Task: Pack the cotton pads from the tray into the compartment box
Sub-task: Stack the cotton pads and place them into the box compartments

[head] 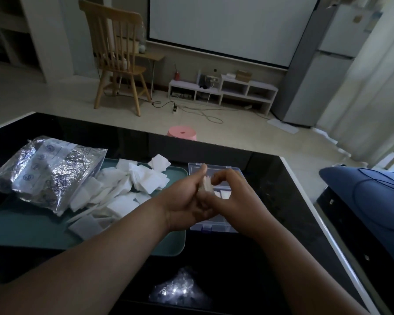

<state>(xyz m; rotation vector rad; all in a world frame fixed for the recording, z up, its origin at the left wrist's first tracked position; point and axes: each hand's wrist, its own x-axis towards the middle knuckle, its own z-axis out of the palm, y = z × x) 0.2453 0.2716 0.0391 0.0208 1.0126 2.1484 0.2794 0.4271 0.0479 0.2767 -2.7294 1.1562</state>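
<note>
A teal tray (32, 233) lies on the black table at the left, heaped with several square white cotton pads (127, 189). To its right stands a clear plastic compartment box (214, 227), mostly hidden behind my hands; white pads (224, 193) show in one of its compartments. My left hand (187, 198) and my right hand (232, 194) meet above the box and together pinch a small stack of cotton pads (207, 184) between fingers and thumbs.
A crinkled silver foil bag (46, 173) lies over the tray's left end. A blue cushion (369, 201) sits past the table's right edge. Beyond the far edge are a pink stool (182, 132), a wooden chair (117, 57) and low white shelves (223, 90).
</note>
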